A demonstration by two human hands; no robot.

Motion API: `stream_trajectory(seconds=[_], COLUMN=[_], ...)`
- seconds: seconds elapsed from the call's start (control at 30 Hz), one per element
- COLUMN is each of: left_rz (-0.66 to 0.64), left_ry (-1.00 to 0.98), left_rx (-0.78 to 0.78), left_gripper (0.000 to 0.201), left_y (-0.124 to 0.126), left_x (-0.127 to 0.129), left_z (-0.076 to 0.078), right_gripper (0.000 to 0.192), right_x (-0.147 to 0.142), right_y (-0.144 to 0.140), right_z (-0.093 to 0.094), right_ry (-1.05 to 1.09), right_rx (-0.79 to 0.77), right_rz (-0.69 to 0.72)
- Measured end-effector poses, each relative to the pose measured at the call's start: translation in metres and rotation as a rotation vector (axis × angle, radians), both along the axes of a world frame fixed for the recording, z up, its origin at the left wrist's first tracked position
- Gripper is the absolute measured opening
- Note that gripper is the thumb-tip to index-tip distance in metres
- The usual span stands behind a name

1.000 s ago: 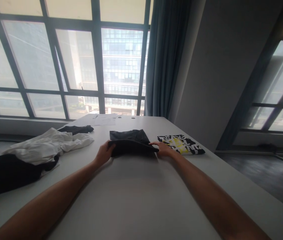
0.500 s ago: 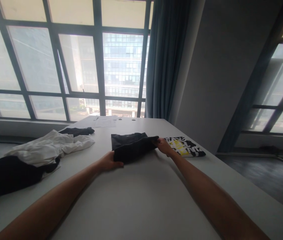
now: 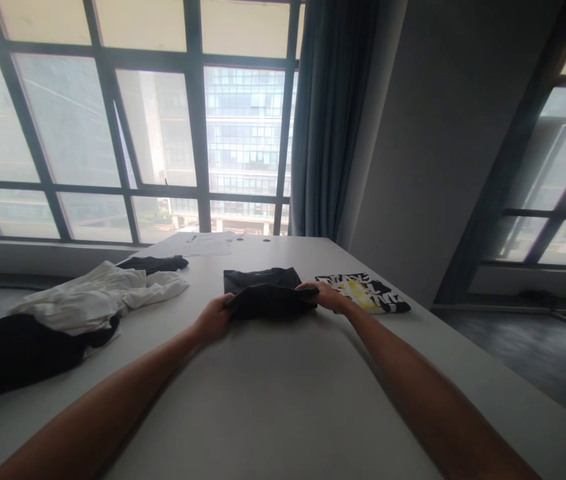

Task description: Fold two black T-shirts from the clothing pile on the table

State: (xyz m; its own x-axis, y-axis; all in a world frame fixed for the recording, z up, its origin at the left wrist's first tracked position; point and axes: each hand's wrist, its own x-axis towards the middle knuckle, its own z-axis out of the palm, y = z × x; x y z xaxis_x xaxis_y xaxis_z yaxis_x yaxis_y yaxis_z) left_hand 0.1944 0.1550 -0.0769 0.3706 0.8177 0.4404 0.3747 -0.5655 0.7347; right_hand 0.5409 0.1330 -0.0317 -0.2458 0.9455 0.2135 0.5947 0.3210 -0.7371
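Note:
A dark, partly folded black shirt [image 3: 270, 303] lies across the middle of the white table, its near part lifted between my two hands. My left hand [image 3: 215, 317] is closed on its left corner. At the opposite corner, my right hand [image 3: 327, 297] pinches the bunched cloth edge. The shirt's far part [image 3: 260, 279] rests on the tabletop beyond. Right behind my right hand sits a folded white, black and yellow printed garment [image 3: 367, 293], which the hand partly covers.
Left on the table [image 3: 273, 400] are a crumpled white garment [image 3: 97, 293], black cloth [image 3: 17, 357] and a dark garment [image 3: 155, 264]. Paper sheets [image 3: 205, 244] lie at the far end, before windows and a blue curtain [image 3: 320, 133].
The shirt's raised near edge has come down on the right and is now nearly level, sagging between my hands. My right hand moved slightly lower, and my left hand rose a little.

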Motion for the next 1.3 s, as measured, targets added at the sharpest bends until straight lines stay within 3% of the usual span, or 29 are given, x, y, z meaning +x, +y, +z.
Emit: stream_trajectory(seconds=[0.13,0.3,0.4,0.5,0.6,0.7,0.9,1.03,1.17,1.23,1.3], left_rz=[-0.022,-0.203,-0.203,-0.116,-0.007,0.018,0.038,0.302,0.502,0.461,0.314], left_ry=[-0.036,-0.122,-0.319,-0.441,-0.403,-0.336,-0.379,-0.233,0.073,0.201,0.317], left_rx=[0.011,-0.175,-0.249,-0.195,-0.142,-0.166,-0.137,-0.063,0.064,0.186,0.258], left_gripper=[0.043,0.045,0.048,0.051,0.054,0.058,0.058,0.049,0.061,0.059,0.05], left_y=[0.001,-0.005,-0.006,0.002,0.014,0.021,0.021,0.029,0.033,0.026,0.013], left_x=[0.0,-0.002,-0.003,-0.004,-0.008,-0.01,-0.008,-0.012,-0.015,-0.01,0.0], left_z=[0.01,0.04,0.055,0.057,0.045,0.034,0.036,0.028,0.015,0.015,0.018], right_gripper=[0.037,0.042,0.041,0.04,0.038,0.036,0.033,0.033,0.036,0.034,0.034], right_x=[-0.001,-0.002,-0.003,-0.004,-0.003,-0.002,-0.003,-0.01,-0.023,-0.031,-0.042], right_y=[-0.001,-0.009,-0.01,-0.003,0.007,0.014,0.023,0.026,0.022,0.017,0.01], right_z=[0.004,0.017,0.024,0.023,0.013,0.005,0.001,-0.008,-0.019,-0.019,-0.017], right_ry=[0.19,0.511,0.654,0.719,0.627,0.502,0.416,0.206,-0.096,-0.209,-0.288], right_rx=[-0.066,-0.24,-0.177,-0.031,0.044,0.08,0.265,0.338,0.298,0.339,0.388], right_rz=[0.021,0.148,0.142,0.038,-0.101,-0.19,-0.248,-0.451,-0.464,-0.408,-0.335])
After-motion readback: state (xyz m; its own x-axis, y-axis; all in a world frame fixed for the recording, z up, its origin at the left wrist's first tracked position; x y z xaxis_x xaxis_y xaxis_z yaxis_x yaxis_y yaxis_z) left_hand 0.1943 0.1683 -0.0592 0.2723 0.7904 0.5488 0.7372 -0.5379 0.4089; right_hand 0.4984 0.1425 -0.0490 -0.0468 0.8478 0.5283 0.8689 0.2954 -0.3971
